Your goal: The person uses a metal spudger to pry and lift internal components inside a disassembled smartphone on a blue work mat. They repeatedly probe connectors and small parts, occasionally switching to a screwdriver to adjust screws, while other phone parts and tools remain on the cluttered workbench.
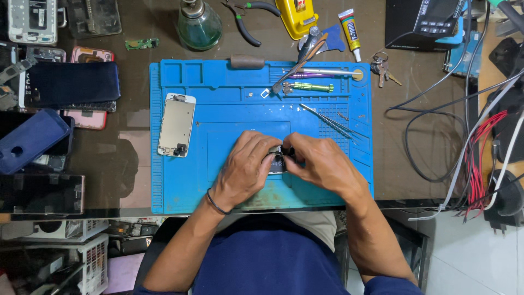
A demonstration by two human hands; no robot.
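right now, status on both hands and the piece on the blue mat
Left hand and right hand both pinching a small dark phone part over the blue mat. Tweezers lie just beyond the right hand, apart. White phone screen left, untouched.

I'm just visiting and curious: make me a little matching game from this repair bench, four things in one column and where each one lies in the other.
Things:
1. white phone screen
2. tweezers
3. green glass bottle
4. bunch of keys

Places:
A. off the blue mat, to its right
B. behind the mat's top edge
C. left part of the mat
D. right part of the mat

Pairs: 1-C, 2-D, 3-B, 4-A
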